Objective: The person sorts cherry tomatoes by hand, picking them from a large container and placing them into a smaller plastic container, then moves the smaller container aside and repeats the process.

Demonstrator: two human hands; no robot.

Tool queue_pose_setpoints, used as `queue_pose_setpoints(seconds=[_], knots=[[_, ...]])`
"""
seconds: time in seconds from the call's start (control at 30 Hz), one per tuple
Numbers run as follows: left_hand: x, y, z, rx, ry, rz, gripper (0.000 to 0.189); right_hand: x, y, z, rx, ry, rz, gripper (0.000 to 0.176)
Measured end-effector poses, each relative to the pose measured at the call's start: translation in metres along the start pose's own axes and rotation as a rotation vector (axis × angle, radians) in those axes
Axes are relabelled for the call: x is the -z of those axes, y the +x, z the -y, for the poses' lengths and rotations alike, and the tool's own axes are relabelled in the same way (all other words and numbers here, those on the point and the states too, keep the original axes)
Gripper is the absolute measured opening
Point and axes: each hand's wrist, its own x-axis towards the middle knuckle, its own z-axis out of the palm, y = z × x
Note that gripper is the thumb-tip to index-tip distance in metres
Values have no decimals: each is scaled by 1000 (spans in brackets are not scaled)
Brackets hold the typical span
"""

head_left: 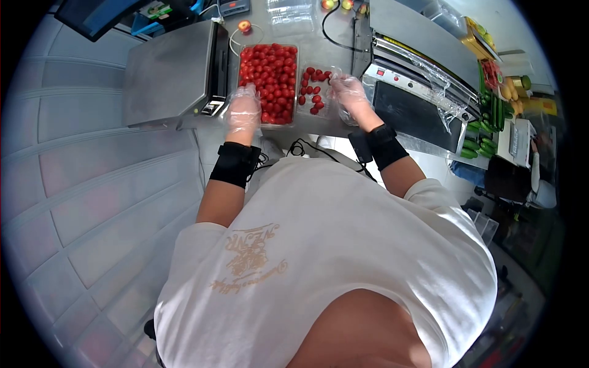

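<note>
A large clear tray [297, 80] full of small red tomatoes [270, 73] lies on the steel counter. My left hand [244, 110], in a loose clear plastic glove, is at its near left corner. Its fingers look curled and together against the tomatoes; what they hold is hidden. Just right is a smaller clear tray [306, 109] with several tomatoes [316, 98] spread in it. My right hand [350, 93], also gloved, is at that tray's right side. Its fingers are drawn together by the upper right corner, beside a tomato; their grip is too small to make out.
A steel box-shaped appliance [172, 73] stands left of the large tray. A wrapping machine [417, 92] with a dark plate stands to the right. Behind are an apple [245, 26], a cable [325, 27] and clear containers [291, 15]. Green vegetables [481, 146] lie far right, near another person's arm [535, 168].
</note>
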Motion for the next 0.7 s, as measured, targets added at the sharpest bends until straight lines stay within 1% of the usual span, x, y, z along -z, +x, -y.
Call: queue_pose_setpoints(seconds=[0.1,0.17,0.2,0.27,0.3,0.33,0.37,0.4,0.43,0.47,0.5,0.53,0.57,0.6,0.63,0.67,0.7], knots=[[16,-3,-7,2,-33,38,16,2,-4,0,-1,66,9,18],[25,-5,-10,-58,-121,-66,16,4,-6,-2,6,109,17,18],[34,-7,-16,-66,-113,-61,16,6,-12,5,-1,121,40,16],[59,-11,-30,528,-1107,44,17,5,-21,17,-13,153,65,15],[73,-14,-27,554,-1570,130,20,2,-25,22,-29,261,90,15],[82,-14,-25,557,-1552,138,20,0,-32,33,-45,367,114,16],[89,-15,-24,532,-1964,314,20,-1,-41,46,-129,555,172,17],[92,-16,-24,485,-2376,502,22,-5,-48,57,-134,563,173,17],[88,-16,-26,371,-2466,598,28,-8,-53,68,-159,611,277,18],[83,-16,-29,374,-2463,605,28,-11,-59,79,-181,656,377,19],[79,-17,-36,426,-2436,619,29,-17,-69,92,-196,637,446,21],[74,-18,-45,477,-2409,636,31,-22,-80,105,-199,638,434,21],[75,-17,-65,598,-2223,467,27,-25,-90,117,-250,803,566,23],[76,-19,-84,596,-2227,481,27,-26,-95,124,-297,966,699,26],[78,-20,-99,351,-1637,384,22,-28,-94,120,-293,963,691,26],[79,-20,-106,125,-1042,268,18,-33,-92,109,-342,1031,629,25],[73,-16,-102,-236,-632,107,15,-40,-89,96,-394,1097,571,24]])
